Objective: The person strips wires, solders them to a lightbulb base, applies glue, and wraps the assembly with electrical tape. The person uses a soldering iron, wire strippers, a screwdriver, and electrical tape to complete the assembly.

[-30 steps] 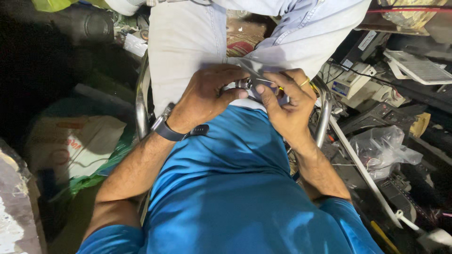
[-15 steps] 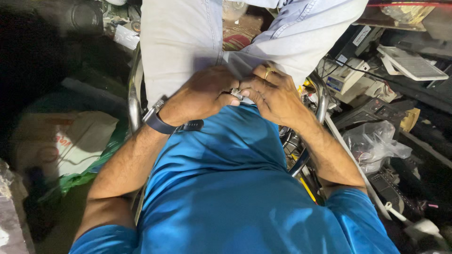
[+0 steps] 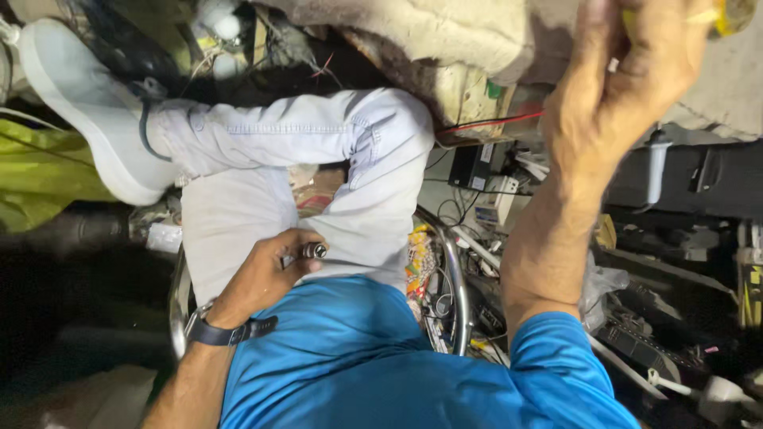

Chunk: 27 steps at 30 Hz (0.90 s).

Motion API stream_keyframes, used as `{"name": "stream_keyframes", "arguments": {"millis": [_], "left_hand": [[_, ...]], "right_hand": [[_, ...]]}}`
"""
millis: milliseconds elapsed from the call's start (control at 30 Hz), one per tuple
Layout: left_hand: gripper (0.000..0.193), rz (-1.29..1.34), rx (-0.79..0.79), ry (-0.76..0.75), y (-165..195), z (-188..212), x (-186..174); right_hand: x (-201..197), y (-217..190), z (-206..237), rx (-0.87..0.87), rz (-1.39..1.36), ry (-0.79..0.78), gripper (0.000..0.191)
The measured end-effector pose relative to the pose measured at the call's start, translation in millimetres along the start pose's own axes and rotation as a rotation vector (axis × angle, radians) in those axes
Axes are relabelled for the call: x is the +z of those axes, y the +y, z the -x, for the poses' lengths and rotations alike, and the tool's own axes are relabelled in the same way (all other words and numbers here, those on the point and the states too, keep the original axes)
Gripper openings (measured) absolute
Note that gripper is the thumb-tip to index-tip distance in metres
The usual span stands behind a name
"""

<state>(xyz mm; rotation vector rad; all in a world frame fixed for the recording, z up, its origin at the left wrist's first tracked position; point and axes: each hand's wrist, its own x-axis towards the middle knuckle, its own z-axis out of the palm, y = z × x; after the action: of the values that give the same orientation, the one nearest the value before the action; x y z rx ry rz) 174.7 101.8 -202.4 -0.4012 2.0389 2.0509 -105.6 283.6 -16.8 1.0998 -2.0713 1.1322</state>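
My left hand [image 3: 266,274] rests on my lap, against the light jeans [image 3: 373,175], and grips a small metal cylindrical part [image 3: 312,251] whose end sticks out between thumb and fingers. A dark watch [image 3: 218,330] sits on that wrist. My right hand [image 3: 628,71] is raised high at the top right, fingers curled around a yellow object [image 3: 730,16] that is mostly hidden by the hand and cut off by the frame edge. My blue shirt [image 3: 358,357] fills the lower middle.
My crossed leg ends in a white shoe [image 3: 75,103] at the upper left. A curved metal chair tube [image 3: 457,286] runs beside my right hip. Cables, small electronic boxes [image 3: 473,167] and plastic bags [image 3: 600,282] crowd the floor to the right. A green-yellow bag [image 3: 40,175] lies left.
Both hands were together on the small metal part at my lap. Now my right hand has let go and risen to the top right, and the view has tilted up to show my leg and shoe.
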Motion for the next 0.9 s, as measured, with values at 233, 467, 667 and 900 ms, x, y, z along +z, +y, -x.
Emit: {"name": "stream_keyframes", "arguments": {"millis": [233, 467, 667, 900], "left_hand": [[0.039, 0.038, -0.113, -0.015, 1.0, -6.6, -4.8], [0.038, 0.064, 0.169, -0.025, -52.0, -1.8, -0.1], [0.040, -0.049, 0.350, -0.058, -79.3, -9.5, 7.5], [0.043, -0.091, 0.329, -0.052, -81.5, -7.4, 11.3]], "right_hand": [[-0.2, 21.3, -10.3, 0.022, -0.109, 0.074, 0.017], [-2.3, -40.6, 131.7, 0.463, -0.315, -0.427, 0.010], [48.4, -81.0, 233.5, 0.655, -0.255, -0.723, 0.013], [55.5, -84.9, 240.6, 0.565, -0.272, -0.819, 0.014]]}}
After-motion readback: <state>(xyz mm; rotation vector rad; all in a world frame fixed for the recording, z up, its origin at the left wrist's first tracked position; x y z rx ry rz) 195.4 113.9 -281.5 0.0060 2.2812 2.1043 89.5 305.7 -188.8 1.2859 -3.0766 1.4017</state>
